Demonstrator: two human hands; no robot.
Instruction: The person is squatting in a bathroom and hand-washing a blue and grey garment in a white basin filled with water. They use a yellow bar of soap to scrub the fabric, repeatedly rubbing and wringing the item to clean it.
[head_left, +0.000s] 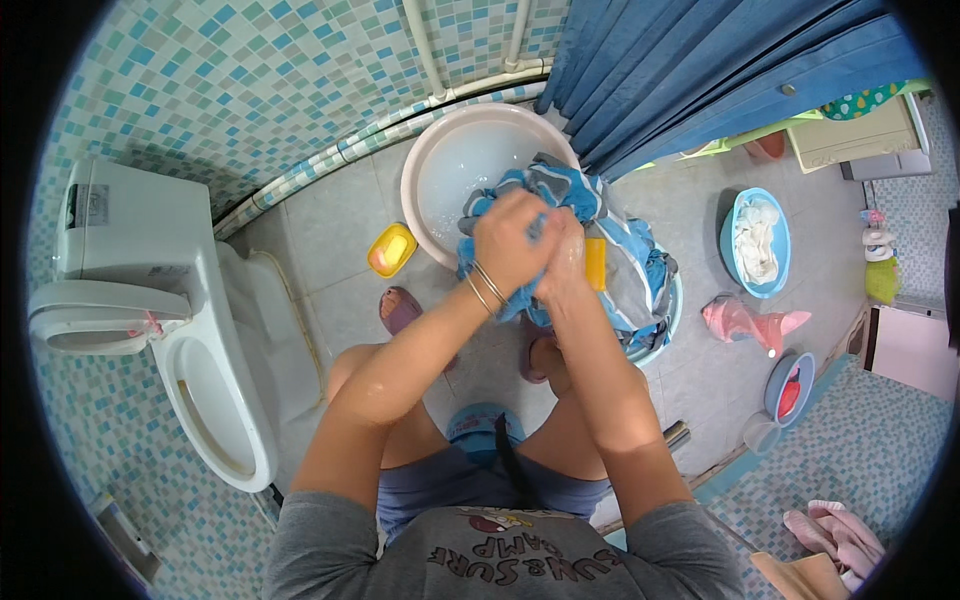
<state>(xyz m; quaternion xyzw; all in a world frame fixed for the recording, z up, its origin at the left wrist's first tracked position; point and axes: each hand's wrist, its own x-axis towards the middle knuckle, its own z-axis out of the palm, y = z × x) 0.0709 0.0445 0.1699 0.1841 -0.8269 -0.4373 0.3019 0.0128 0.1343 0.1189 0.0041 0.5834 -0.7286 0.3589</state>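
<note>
Step in hand, by judgement: hand-scrubbing laundry. The left hand (510,250) is clenched on a bunch of the blue, grey and white striped wet garment (600,225); two thin metal bangles (483,287) sit on that wrist. The right hand (562,262) is closed on the same cloth, pressed against the left hand, fists touching. The garment hangs betw. both hands and trails down into a light-blue plastic basin (668,318) under the forearms; part of it drapes over the rim of the pink round plastic basin (420,165), which holds clear water. A yellow bar, prob. soap (595,263), lies just beside the right hand.

Next move, by judgement: needs a fresh grip further along the cloth, w/ both hands kept over the basins so the drip stays contained.

Count:
- Basins: 4 visible: pink, light-blue under the garment, blue oval one w/ white cloth (757,243), small blue one w/ red item (790,388).
- Yellow soap dish (391,250): 1, on the tiled floor (330,230) beside the pink basin.
- White toilet (160,320): 1, at the person's left.
- Blue curtain (700,70): 1.
- Pink scoop-like item (745,322): 1; kind unclear.
</note>
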